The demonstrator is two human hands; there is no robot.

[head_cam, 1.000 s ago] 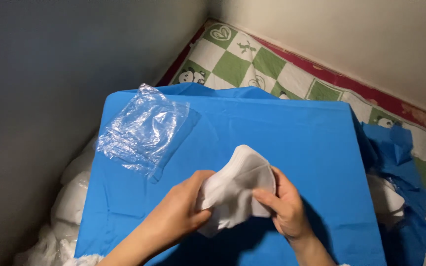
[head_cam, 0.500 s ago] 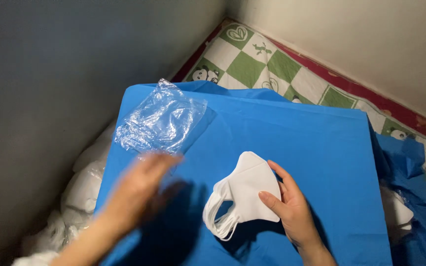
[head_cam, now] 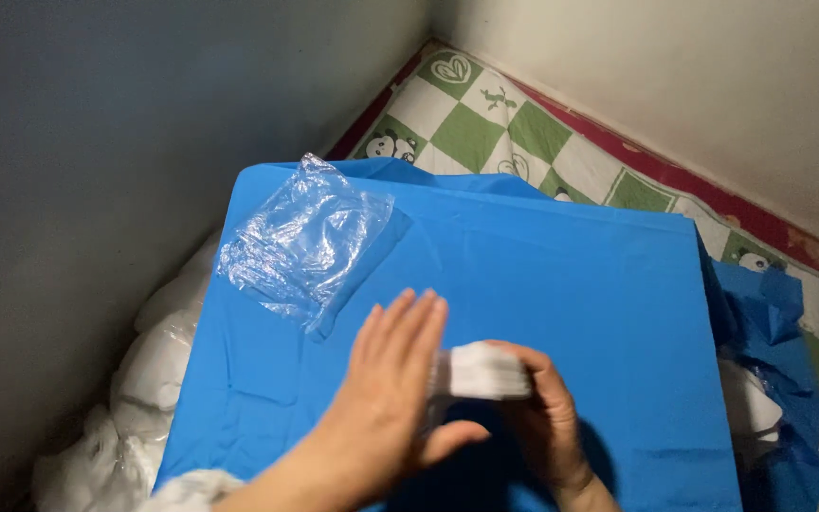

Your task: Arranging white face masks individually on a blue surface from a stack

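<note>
The mask [head_cam: 481,370] is white, folded flat, its edge showing as stacked pleats; it sits above the near middle of the blue sheet [head_cam: 561,275], pressed between both hands; the left hand [head_cam: 391,389] lies flat-open against it; the right hand [head_cam: 547,417] grips it from beneath; a clear bag [head_cam: 305,242] rests at the sheet's far left corner.

Place: a home room corner, floor level.
Floor: green-and-white checked play mat [head_cam: 485,123] with panda pictures.
Walls: plain painted walls [head_cam: 675,76].
Work surface: blue sheet [head_cam: 542,275].
</note>
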